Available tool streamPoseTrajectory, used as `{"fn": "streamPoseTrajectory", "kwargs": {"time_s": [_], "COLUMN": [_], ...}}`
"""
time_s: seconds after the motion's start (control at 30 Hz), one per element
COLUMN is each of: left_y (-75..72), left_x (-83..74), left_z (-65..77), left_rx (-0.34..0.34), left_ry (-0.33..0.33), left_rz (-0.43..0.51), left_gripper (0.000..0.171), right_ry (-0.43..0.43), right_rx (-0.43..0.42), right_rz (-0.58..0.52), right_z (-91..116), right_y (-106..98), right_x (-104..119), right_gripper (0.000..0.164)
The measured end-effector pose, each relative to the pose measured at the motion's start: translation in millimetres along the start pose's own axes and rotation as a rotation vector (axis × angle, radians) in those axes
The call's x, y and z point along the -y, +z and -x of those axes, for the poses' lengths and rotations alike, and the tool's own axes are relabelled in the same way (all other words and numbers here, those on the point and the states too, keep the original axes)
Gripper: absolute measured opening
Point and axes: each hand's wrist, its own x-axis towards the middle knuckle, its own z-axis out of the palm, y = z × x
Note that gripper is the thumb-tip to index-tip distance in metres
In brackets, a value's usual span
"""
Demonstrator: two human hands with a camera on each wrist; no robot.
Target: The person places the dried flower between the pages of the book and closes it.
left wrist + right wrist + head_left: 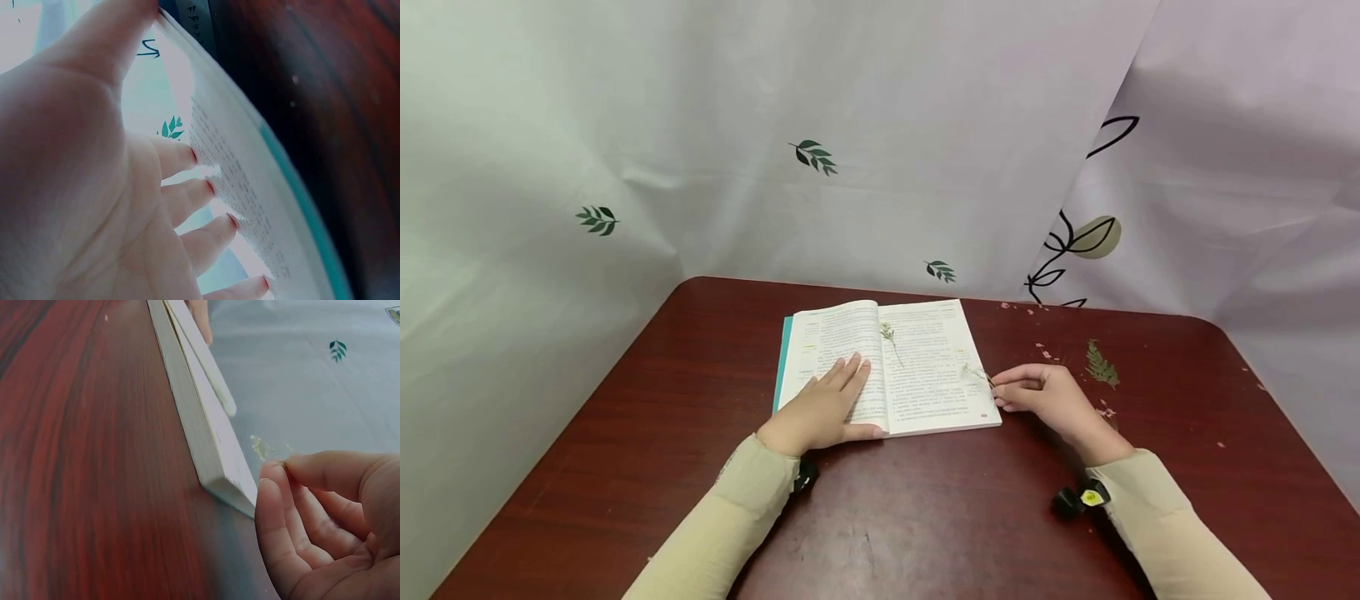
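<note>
An open book [925, 400] with printed pages and a teal cover lies on the table. My left hand [823, 408] rests on its left page, fingers spread and straight; in the left wrist view the fingertips [209, 186] touch the print. Near the book's right edge, my right hand [1037, 392] pinches a small pale flower sprig [976, 372] by its stem, between thumb and forefinger. The sprig's head hangs over the right page, also visible in the right wrist view as a pale flower cluster [260, 447]. Another flower sprig [889, 333] lies on the right page near the spine.
A green fern leaf [1102, 364] lies on the dark red table [925, 517], right of the book. Small pink petals [1105, 410] are scattered around it. A pale curtain [737, 192] with leaf prints hangs behind the table.
</note>
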Motion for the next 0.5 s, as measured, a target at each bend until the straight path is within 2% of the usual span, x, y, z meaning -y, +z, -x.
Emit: {"fn": "streamPoseTrajectory", "kwargs": {"time_s": [0.17,0.33,0.5], "left_y": [0.4,1.7,0.4], "left_x": [-0.1,0.2,0.3], "left_z": [-0.6,-0.7,0.4], "left_rx": [-0.004,-0.011,-0.015], "left_ry": [-0.001,0.0,0.006], "left_rz": [-0.006,-0.006,-0.001], "left_gripper": [0.102,0.102,0.101], "right_ry": [-0.009,0.016,0.065], "right_rx": [-0.027,-0.035,-0.071], "right_rz": [-0.004,-0.013,-0.108], "right_z": [-6,-17,-32], "right_y": [11,23,36], "right_x": [6,10,11], "right_gripper": [0.029,0.032,0.033]}}
